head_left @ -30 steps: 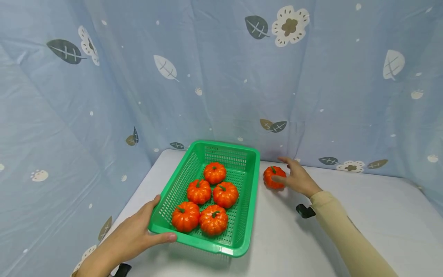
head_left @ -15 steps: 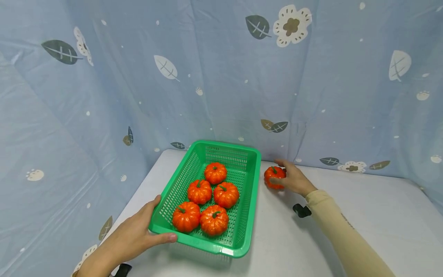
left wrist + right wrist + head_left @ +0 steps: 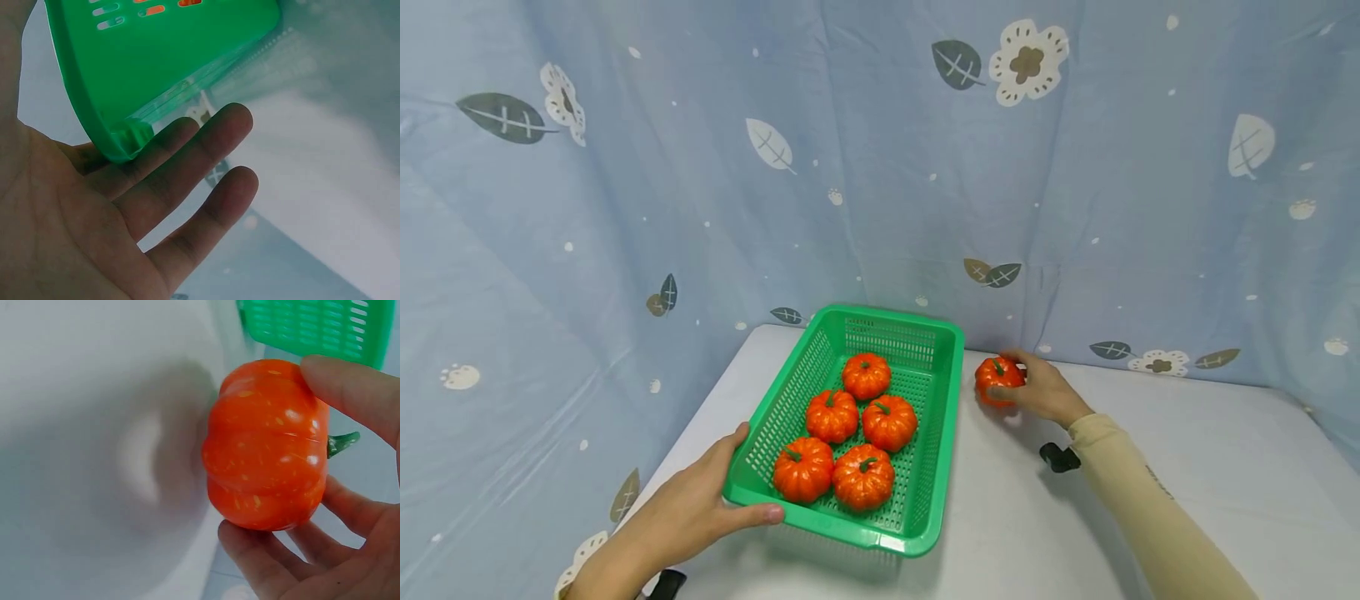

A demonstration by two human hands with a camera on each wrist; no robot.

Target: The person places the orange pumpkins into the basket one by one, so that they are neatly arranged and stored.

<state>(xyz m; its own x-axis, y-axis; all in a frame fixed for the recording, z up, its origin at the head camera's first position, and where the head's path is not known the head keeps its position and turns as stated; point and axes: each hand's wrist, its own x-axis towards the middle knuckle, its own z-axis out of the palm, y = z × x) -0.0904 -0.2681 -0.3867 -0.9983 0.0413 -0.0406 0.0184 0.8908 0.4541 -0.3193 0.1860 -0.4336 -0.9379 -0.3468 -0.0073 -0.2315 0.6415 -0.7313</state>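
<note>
A small orange toy pumpkin with a green stem is at the table's back edge, right of a green plastic basket. My right hand grips this pumpkin, thumb on one side and fingers on the other; the right wrist view shows the pumpkin's ribbed side and shadow. Whether it touches the table I cannot tell. At the basket's near left corner rests my left hand, its thumb on the rim. In the left wrist view its fingers extend nearly straight beside the basket corner.
Inside the basket lie several similar pumpkins. The white table meets a blue patterned curtain at the back and left. A black strap piece sits at the right wrist.
My right hand has closed its thumb and fingers round the pumpkin, which has shifted slightly up and right in the view. The left hand and basket stay put.
</note>
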